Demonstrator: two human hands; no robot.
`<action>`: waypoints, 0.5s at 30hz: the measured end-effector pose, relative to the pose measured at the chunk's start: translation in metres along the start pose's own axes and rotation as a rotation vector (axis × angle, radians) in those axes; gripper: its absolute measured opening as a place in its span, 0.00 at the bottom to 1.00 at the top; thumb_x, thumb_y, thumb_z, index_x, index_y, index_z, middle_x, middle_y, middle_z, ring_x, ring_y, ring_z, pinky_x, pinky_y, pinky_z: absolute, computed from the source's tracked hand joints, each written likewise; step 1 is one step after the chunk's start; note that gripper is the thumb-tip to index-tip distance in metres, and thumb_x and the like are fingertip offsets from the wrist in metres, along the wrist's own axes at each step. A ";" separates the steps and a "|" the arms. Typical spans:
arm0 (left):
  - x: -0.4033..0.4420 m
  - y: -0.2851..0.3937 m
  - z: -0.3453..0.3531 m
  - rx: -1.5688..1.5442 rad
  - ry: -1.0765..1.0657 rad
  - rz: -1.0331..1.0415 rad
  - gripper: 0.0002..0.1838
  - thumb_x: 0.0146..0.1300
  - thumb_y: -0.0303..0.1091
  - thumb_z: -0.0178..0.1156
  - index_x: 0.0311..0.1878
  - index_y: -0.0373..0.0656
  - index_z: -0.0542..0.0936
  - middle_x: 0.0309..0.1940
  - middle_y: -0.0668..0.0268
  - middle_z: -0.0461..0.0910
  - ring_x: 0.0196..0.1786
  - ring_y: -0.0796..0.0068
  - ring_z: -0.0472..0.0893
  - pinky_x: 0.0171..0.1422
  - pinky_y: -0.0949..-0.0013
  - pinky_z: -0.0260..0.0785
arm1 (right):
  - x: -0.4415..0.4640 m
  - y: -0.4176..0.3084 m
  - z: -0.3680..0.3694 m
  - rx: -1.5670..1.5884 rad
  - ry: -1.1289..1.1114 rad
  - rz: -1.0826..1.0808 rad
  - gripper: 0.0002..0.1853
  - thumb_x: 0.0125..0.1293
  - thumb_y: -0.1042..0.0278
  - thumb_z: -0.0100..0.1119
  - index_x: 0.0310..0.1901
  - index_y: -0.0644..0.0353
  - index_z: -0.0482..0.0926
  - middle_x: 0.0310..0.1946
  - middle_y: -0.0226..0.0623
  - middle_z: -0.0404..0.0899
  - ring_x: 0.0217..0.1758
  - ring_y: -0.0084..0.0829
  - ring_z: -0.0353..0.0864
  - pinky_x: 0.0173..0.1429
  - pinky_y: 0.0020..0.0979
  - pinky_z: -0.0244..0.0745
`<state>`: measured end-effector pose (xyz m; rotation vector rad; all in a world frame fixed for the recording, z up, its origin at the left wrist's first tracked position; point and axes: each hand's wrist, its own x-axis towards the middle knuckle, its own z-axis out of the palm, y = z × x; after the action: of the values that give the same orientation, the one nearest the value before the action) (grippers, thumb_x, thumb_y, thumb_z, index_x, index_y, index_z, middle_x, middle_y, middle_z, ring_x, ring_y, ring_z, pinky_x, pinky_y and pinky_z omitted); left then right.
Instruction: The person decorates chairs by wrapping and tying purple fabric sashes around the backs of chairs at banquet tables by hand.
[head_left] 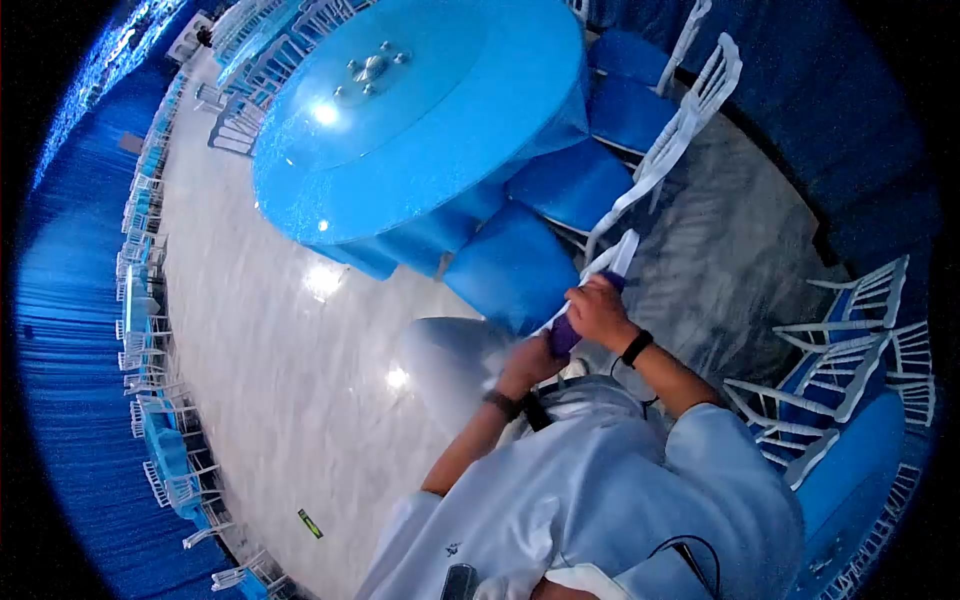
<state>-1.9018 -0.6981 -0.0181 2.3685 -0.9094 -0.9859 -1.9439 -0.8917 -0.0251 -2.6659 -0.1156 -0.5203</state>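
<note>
A purple cloth (565, 335) lies against the back of a white chair (625, 257) just in front of me. My left hand (533, 362) is closed on the lower end of the cloth, at the chair back. Farther up the same cloth, my right hand (597, 308) has its fingers wrapped on it. The chair's blue seat (515, 265) is beside the round table (400, 130), which has a light blue cover. Small shiny items (370, 68) stand at the table's middle.
More white chairs with blue seats (572, 183) line the table's right side. Stacked or grouped white chairs (850, 370) stand at the right by another blue table (860, 460). A yellow-green strip (310, 523) lies on the pale floor. Blue curtains hang at both sides.
</note>
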 end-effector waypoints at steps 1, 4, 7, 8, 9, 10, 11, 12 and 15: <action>0.008 0.022 -0.001 -0.032 0.064 0.008 0.24 0.53 0.47 0.63 0.47 0.39 0.75 0.39 0.48 0.82 0.44 0.44 0.81 0.47 0.49 0.74 | 0.002 0.020 -0.009 -0.016 0.060 -0.021 0.05 0.51 0.68 0.57 0.29 0.59 0.77 0.21 0.41 0.75 0.32 0.43 0.78 0.43 0.45 0.69; 0.051 0.056 0.007 -0.002 0.127 0.060 0.27 0.57 0.46 0.62 0.52 0.34 0.70 0.38 0.44 0.81 0.43 0.43 0.81 0.46 0.49 0.74 | 0.021 0.069 -0.024 -0.077 0.104 0.004 0.07 0.52 0.67 0.56 0.32 0.59 0.79 0.28 0.43 0.79 0.37 0.44 0.79 0.51 0.45 0.71; 0.082 0.073 0.009 0.076 0.137 0.070 0.30 0.60 0.46 0.62 0.56 0.31 0.68 0.40 0.41 0.81 0.44 0.42 0.81 0.46 0.48 0.75 | 0.037 0.097 -0.032 -0.003 0.013 0.073 0.07 0.53 0.68 0.55 0.32 0.57 0.79 0.29 0.43 0.81 0.38 0.45 0.80 0.54 0.45 0.70; 0.091 0.072 0.008 0.035 0.103 0.064 0.30 0.60 0.46 0.61 0.56 0.32 0.69 0.40 0.42 0.81 0.45 0.42 0.81 0.46 0.48 0.74 | 0.042 0.100 -0.031 -0.038 -0.021 0.119 0.06 0.54 0.67 0.55 0.32 0.56 0.80 0.30 0.43 0.81 0.38 0.46 0.80 0.50 0.47 0.72; 0.098 0.073 0.007 -0.006 0.066 0.056 0.29 0.60 0.47 0.61 0.56 0.33 0.70 0.40 0.42 0.81 0.45 0.43 0.81 0.46 0.47 0.74 | 0.047 0.102 -0.032 -0.055 -0.018 0.119 0.06 0.54 0.67 0.55 0.32 0.56 0.80 0.30 0.43 0.81 0.38 0.46 0.80 0.50 0.47 0.72; 0.095 0.084 -0.002 0.013 0.072 0.015 0.26 0.56 0.48 0.62 0.50 0.38 0.72 0.38 0.47 0.83 0.42 0.44 0.82 0.46 0.49 0.75 | 0.052 0.103 -0.031 -0.068 -0.117 0.224 0.06 0.54 0.67 0.55 0.32 0.55 0.80 0.30 0.44 0.81 0.38 0.47 0.81 0.47 0.48 0.73; 0.100 0.084 0.000 0.008 0.079 0.025 0.26 0.56 0.48 0.62 0.50 0.38 0.72 0.38 0.47 0.83 0.42 0.44 0.82 0.46 0.49 0.75 | 0.056 0.105 -0.033 -0.079 -0.215 0.327 0.06 0.55 0.66 0.55 0.32 0.55 0.80 0.30 0.45 0.82 0.37 0.48 0.81 0.44 0.48 0.74; 0.104 0.082 0.002 -0.011 0.115 0.055 0.27 0.55 0.50 0.62 0.50 0.37 0.73 0.38 0.47 0.83 0.42 0.44 0.82 0.46 0.49 0.75 | 0.058 0.109 -0.028 -0.105 -0.181 0.330 0.06 0.55 0.66 0.56 0.32 0.55 0.81 0.29 0.45 0.81 0.36 0.49 0.81 0.41 0.50 0.75; 0.106 0.076 0.003 -0.024 0.129 0.066 0.28 0.54 0.51 0.63 0.48 0.36 0.75 0.39 0.46 0.82 0.43 0.44 0.82 0.46 0.49 0.75 | 0.053 0.118 -0.018 -0.111 -0.151 0.327 0.06 0.56 0.66 0.56 0.32 0.55 0.81 0.29 0.45 0.81 0.36 0.48 0.81 0.41 0.50 0.75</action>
<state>-1.8784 -0.8265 -0.0252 2.3360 -0.9157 -0.8042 -1.8821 -1.0061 -0.0355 -2.7522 0.3094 -0.2259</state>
